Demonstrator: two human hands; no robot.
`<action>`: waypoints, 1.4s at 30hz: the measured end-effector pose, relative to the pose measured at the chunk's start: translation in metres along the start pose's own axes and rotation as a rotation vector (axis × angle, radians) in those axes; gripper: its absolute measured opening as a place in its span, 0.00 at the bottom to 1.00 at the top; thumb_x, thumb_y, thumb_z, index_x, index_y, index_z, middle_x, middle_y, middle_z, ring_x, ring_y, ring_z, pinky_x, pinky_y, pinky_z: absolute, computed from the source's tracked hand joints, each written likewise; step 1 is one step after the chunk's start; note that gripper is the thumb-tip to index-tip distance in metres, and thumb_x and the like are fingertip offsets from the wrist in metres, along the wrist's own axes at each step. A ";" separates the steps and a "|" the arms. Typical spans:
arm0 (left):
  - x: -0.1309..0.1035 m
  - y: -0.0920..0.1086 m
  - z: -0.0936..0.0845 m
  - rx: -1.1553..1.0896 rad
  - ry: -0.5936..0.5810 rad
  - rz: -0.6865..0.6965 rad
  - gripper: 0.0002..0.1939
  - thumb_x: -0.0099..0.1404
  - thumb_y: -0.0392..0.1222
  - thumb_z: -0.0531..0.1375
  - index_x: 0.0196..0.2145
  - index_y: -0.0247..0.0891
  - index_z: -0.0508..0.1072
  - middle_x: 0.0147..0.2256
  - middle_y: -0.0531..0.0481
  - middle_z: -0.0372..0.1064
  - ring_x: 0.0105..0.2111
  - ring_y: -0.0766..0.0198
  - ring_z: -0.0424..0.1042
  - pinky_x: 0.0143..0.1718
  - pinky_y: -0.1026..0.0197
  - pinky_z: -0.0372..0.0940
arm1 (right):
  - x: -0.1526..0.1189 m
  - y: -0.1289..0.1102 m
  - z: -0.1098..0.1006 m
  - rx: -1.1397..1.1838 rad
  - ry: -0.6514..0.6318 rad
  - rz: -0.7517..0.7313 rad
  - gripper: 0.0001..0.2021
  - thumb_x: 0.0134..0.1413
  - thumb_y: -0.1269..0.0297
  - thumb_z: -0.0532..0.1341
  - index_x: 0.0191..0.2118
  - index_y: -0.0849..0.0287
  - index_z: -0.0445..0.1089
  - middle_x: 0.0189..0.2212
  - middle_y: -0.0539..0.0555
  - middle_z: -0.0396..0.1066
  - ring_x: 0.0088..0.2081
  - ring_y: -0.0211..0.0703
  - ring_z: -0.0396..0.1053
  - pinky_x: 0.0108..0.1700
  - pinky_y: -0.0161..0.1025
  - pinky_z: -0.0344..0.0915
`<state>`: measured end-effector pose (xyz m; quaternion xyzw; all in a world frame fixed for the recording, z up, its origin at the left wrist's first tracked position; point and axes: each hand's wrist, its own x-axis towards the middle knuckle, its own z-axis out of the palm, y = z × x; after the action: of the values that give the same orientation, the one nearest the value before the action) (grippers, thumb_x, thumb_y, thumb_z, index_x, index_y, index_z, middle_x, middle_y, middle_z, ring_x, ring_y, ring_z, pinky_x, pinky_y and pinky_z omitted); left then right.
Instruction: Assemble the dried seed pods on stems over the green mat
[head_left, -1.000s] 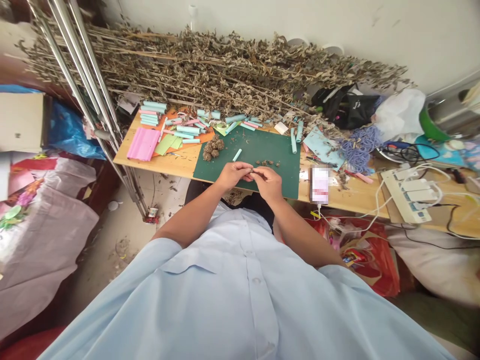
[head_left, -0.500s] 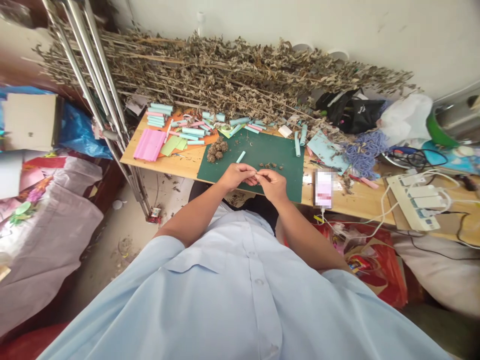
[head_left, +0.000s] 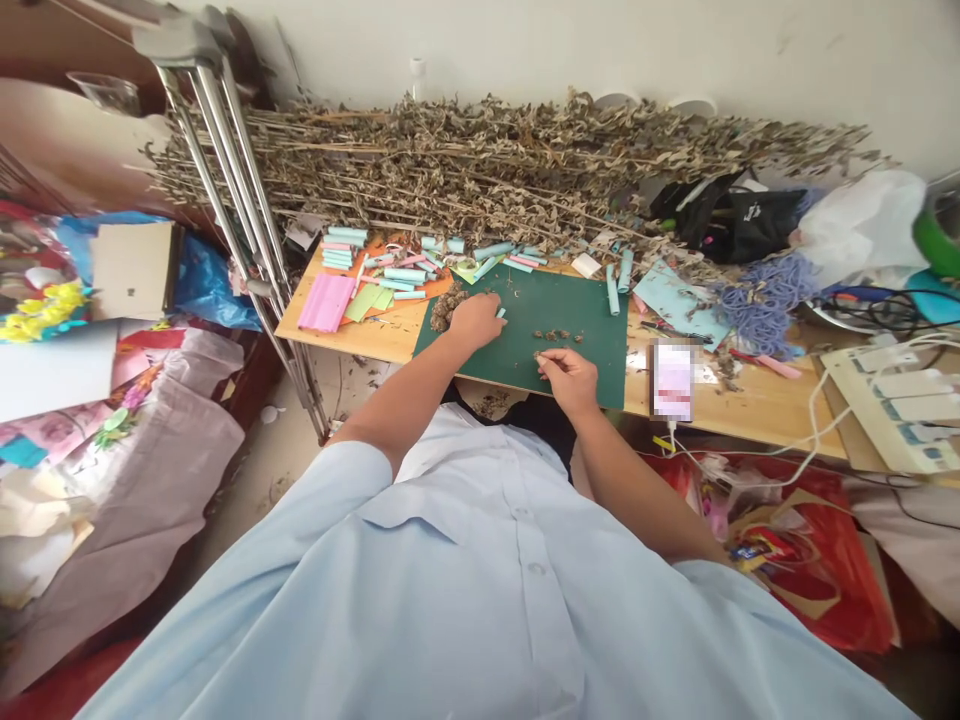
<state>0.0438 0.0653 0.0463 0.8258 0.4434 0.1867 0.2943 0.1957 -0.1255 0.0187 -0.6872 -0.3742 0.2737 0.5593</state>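
My left hand (head_left: pixel 475 322) reaches over the green cutting mat (head_left: pixel 510 355), right beside a heap of rough brown balls (head_left: pixel 447 306). Its fingertips point down and are mostly hidden, so whether they grip anything does not show. A pale blue paper roll (head_left: pixel 502 313) lies at its right side, partly covered by the hand. Lower on the mat, my right hand (head_left: pixel 571 380) is closed in a pinch on a small brown bit of dried plant (head_left: pixel 538 356) held at the fingertips. Just beyond it lies a short row of brown crumbs (head_left: pixel 556 335).
Dried plant stalks (head_left: pixel 450 170) are stacked along the wall. Pink paper (head_left: pixel 327 302) and several coloured rolls (head_left: pixel 405 274) lie to the left. A phone (head_left: pixel 673 382), purple yarn (head_left: pixel 765 300) and a power strip (head_left: pixel 892 410) are on the right. Metal crutches (head_left: pixel 240 190) stand at the left end.
My hands were together at the mat's near edge and have come apart. The left went forward to the brown balls; the right stays low, still pinching. The camera view has shifted slightly.
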 end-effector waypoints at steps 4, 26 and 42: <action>0.014 0.002 0.006 0.126 -0.067 0.040 0.13 0.54 0.27 0.68 0.38 0.35 0.78 0.34 0.39 0.74 0.42 0.46 0.75 0.49 0.51 0.69 | -0.001 0.004 0.000 0.011 -0.017 -0.019 0.18 0.50 0.45 0.70 0.35 0.55 0.79 0.25 0.50 0.77 0.27 0.44 0.74 0.34 0.44 0.76; -0.089 0.004 0.021 -0.511 -0.012 0.089 0.05 0.64 0.38 0.68 0.39 0.38 0.80 0.34 0.50 0.75 0.35 0.62 0.71 0.44 0.61 0.65 | 0.000 -0.014 -0.001 0.003 -0.038 0.029 0.17 0.47 0.47 0.72 0.35 0.55 0.79 0.26 0.51 0.78 0.28 0.45 0.76 0.35 0.46 0.79; -0.089 -0.003 0.037 -0.391 0.055 0.233 0.01 0.67 0.35 0.65 0.37 0.38 0.76 0.34 0.51 0.72 0.35 0.63 0.69 0.41 0.62 0.64 | 0.014 -0.069 0.012 -0.552 -0.293 -0.481 0.06 0.62 0.66 0.62 0.36 0.54 0.77 0.36 0.54 0.80 0.39 0.47 0.75 0.46 0.43 0.71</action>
<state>0.0150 -0.0199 0.0118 0.7934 0.3084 0.3239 0.4129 0.1801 -0.1009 0.0835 -0.6583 -0.6598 0.1190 0.3422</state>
